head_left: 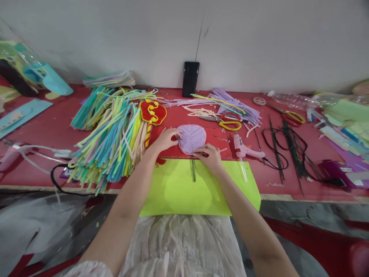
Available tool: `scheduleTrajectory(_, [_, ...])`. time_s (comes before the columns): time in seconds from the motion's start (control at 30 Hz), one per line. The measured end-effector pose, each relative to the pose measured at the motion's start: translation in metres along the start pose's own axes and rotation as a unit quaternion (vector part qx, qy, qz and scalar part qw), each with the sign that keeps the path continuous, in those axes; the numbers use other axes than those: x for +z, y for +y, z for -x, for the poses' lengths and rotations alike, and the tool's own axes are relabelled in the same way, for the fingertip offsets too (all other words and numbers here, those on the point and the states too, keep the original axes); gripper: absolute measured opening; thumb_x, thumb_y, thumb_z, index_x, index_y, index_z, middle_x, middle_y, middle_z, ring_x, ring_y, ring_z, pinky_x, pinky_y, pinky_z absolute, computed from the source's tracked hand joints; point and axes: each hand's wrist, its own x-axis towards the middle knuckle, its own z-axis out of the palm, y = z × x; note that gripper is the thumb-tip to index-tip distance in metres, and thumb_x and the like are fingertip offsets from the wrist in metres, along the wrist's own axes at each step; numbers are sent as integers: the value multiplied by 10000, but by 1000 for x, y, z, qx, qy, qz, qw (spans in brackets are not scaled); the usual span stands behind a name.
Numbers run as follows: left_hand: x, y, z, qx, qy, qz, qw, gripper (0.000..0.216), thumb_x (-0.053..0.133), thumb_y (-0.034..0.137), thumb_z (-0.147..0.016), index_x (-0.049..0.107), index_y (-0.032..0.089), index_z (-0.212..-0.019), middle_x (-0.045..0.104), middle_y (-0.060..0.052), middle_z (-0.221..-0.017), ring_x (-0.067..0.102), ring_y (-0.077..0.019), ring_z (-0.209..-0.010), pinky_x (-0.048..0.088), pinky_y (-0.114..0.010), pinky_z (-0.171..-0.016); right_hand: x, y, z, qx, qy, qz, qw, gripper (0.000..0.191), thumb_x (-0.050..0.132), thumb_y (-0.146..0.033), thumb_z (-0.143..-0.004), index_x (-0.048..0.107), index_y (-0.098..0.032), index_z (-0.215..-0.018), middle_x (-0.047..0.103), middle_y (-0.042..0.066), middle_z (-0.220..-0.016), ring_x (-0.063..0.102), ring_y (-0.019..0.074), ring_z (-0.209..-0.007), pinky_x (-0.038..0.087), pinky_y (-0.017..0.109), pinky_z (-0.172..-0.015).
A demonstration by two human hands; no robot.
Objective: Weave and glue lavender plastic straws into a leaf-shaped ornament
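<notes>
Fingers point(176, 134) on lilac leaf point(191, 138), red table point(43, 130), white wall point(259, 38).

The lilac leaf-shaped piece point(191, 138) under my fingers is a flat oval built of pipe-cleaner rows, with a central rib and slanted ribs running off either side (no loose ends visible from here). It lies flat on the red sheet point(219, 148) near the front of the table. My left hand point(166, 139) touches its left edge and my right hand point(211, 156) rests at its lower right rim.
</notes>
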Motion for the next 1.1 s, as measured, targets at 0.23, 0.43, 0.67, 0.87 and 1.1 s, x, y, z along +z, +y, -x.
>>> scheduleTrajectory(0.23, [1,-2,-2,-3,-2,10,1000,197,594,134,-729,638,225,-897,655,-28,-1205,569,-220,-1152,230,-504,-1131,0,0,-1,2,-6,11,1000,149,671,-419,-801,753,-296,-826,689,24,-866,628,192,-844,362,389,-867])
scheduleTrajectory(0.43, [6,-8,-2,-8,25,18,1000,382,608,133,-721,584,226,-1090,647,-46,-1185,591,-224,-1092,312,-473,-1093,0,1,-1,-1,-8,-5,1000,140,692,-411,-783,752,-290,-822,684,18,-850,629,183,-818,386,373,-842])
scheduleTrajectory(0.67, [5,-9,-1,3,22,15,1000,285,612,150,-734,568,221,-1007,655,-40,-1166,589,-218,-1097,300,-473,-1094,2,4,0,-7,3,-2,1000,169,682,-446,-785,752,-298,-821,680,22,-852,628,188,-824,378,387,-863])
scheduleTrajectory(0.87, [2,-4,0,11,4,3,1000,99,576,131,-765,587,212,-820,659,-23,-1186,553,-206,-1185,195,-506,-1135,2,7,0,-5,-5,-15,1000,174,676,-453,-786,753,-305,-834,673,27,-859,621,186,-819,406,367,-826])
scheduleTrajectory(1.1, [2,-7,0,37,-1,-9,999,102,575,153,-779,610,214,-853,638,-32,-1239,536,-210,-1210,264,-474,-1107,2,5,0,-8,-2,-17,1000,151,680,-438,-787,752,-311,-827,665,19,-834,618,183,-816,406,363,-815])
